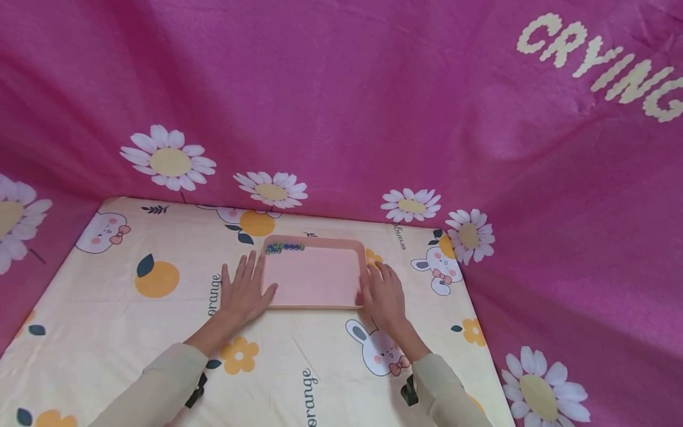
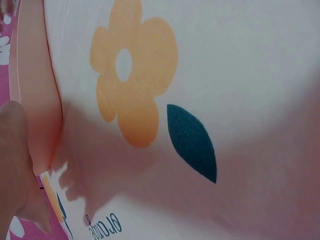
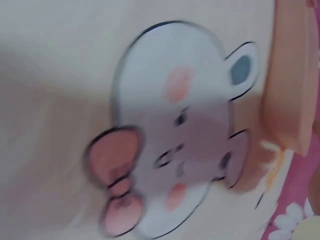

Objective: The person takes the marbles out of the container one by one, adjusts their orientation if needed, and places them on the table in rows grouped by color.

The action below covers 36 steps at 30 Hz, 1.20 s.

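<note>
Magenta cloth [image 1: 341,107] hangs as a wall behind and along both sides, with soft folds in it. White daisies [image 1: 170,161] with pale yellow centres are printed along its lower part, and cream lettering [image 1: 593,57] at upper right reads "CRYING". Below, a cream sheet [image 1: 277,379] covers the flat surface, printed with rabbits [image 1: 105,232], oranges [image 1: 157,280], orange flowers [image 1: 239,356], dark leaves [image 2: 192,142] and the word "orange" [image 1: 309,391]. Soft-edged shadows [image 2: 115,175] fall across it.
</note>
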Available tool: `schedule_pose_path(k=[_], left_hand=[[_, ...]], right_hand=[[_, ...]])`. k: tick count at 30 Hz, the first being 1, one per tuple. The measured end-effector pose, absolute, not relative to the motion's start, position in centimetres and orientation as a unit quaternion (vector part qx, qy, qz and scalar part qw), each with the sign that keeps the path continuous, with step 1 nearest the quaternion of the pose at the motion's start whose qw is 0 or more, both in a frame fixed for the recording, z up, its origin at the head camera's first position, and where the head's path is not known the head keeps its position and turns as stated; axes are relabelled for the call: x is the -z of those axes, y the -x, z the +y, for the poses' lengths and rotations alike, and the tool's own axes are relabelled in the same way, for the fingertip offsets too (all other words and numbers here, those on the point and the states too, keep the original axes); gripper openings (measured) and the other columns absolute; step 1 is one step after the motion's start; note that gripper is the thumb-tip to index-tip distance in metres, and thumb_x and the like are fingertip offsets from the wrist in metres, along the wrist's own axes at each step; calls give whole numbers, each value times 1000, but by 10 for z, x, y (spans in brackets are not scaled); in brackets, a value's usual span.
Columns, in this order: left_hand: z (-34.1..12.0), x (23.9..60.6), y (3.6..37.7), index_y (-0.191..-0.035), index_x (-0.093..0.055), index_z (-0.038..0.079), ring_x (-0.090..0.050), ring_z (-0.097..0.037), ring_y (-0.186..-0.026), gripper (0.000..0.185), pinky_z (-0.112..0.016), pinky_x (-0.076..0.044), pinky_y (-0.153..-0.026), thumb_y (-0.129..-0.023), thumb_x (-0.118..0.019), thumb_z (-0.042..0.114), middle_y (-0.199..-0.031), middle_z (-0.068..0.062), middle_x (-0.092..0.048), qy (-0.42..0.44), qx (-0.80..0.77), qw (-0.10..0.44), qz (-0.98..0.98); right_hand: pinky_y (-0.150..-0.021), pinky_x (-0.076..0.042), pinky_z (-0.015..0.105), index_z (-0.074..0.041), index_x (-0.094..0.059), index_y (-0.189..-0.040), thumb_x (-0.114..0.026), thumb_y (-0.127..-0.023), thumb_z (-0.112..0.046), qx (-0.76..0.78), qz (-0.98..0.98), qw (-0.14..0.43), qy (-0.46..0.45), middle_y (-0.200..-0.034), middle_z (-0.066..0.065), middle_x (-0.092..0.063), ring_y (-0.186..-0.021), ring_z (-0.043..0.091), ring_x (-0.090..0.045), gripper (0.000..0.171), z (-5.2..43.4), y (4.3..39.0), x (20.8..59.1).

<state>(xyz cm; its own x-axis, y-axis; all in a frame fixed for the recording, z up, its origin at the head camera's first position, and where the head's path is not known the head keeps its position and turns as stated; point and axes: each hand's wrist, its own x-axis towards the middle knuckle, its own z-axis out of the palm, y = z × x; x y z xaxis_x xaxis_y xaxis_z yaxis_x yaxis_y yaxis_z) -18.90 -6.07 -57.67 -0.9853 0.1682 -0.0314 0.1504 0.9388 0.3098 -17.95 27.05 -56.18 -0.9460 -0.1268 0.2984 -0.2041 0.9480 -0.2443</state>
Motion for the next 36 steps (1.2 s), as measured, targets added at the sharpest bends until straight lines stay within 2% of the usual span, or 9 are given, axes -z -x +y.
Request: schedule_pose_path(k=[3, 6, 9, 12, 18, 21, 26, 33, 36], left_hand=[[-61, 578, 189, -160, -13, 7, -5, -38, -151, 88, -63, 11, -114, -97, -50, 55, -165, -18, -9, -79, -153, 28, 985], [-61, 579, 190, -160, -12, 7, -5, -38, -151, 88, -63, 10, -114, -97, -50, 55, -165, -18, -9, -77, -152, 28, 985], [-61, 580, 190, -161, -12, 7, -5, -38, -151, 88, -63, 9, -114, -97, -49, 55, -165, -18, -9, -77, -147, 29, 986], [-61, 580, 190, -161, -12, 7, -6, -38, -151, 88, -64, 7, -115, -97, -48, 56, -165, -18, -9, -77, -146, 30, 986], [-62, 579, 191, -161, -13, 7, -8, -38, -150, 88, -64, 4, -115, -97, -49, 56, -165, -18, -11, -76, -141, 23, 987], [-63, 579, 191, -160, -13, 7, -8, -38, -150, 88, -65, 4, -115, -97, -50, 55, -165, -18, -12, -76, -141, 22, 987], [-64, 578, 191, -160, -13, 7, -7, -38, -150, 88, -64, 7, -114, -97, -50, 55, -165, -18, -9, -75, -144, 27, 986], [-64, 578, 189, -160, -14, 7, -7, -38, -150, 87, -64, 8, -114, -97, -51, 54, -165, -18, -9, -74, -154, 24, 985], [-63, 579, 188, -160, -17, 7, -9, -38, -150, 85, -65, 6, -114, -97, -52, 54, -165, -18, -12, -78, -158, 16, 984]], right_hand=[[-105, -43, 47, -4, -61, -130, -63, -97, -17, -213, -961, 154, -88, -132, 14, -59, -124, 32, -53, 36, 256, 185, 554], [-98, -50, 45, -4, -63, -127, -65, -96, -14, -313, -939, 123, -70, -126, 12, -64, -115, 29, -61, 32, 239, 192, 550], [-94, -53, 43, 0, -66, -123, -67, -95, -10, -407, -908, 89, -47, -120, 14, -67, -109, 30, -65, 30, 222, 203, 549], [-96, -52, 42, 4, -66, -122, -69, -94, -6, -474, -878, 59, -28, -120, 17, -67, -110, 31, -65, 31, 208, 213, 550], [-97, -52, 36, -4, -66, -129, -70, -95, -14, -492, -870, 12, 17, -120, 7, -68, -110, 22, -64, 36, 187, 227, 549], [-93, -54, 35, -5, -66, -128, -70, -95, -14, -504, -863, 2, 28, -118, 9, -69, -107, 22, -64, 35, 177, 234, 550], [-85, -57, 32, 2, -68, -122, -71, -92, -7, -529, -848, 7, 33, -113, 16, -71, -104, 26, -68, 31, 162, 246, 556], [-91, -54, 33, 2, -71, -118, -73, -89, -5, -525, -850, 11, 33, -111, 16, -72, -106, 28, -68, 29, 147, 259, 565], [-88, -55, 34, 1, -71, -117, -73, -89, -4, -520, -853, 9, 39, -108, 15, -73, -103, 28, -69, 28, 143, 262, 570]])
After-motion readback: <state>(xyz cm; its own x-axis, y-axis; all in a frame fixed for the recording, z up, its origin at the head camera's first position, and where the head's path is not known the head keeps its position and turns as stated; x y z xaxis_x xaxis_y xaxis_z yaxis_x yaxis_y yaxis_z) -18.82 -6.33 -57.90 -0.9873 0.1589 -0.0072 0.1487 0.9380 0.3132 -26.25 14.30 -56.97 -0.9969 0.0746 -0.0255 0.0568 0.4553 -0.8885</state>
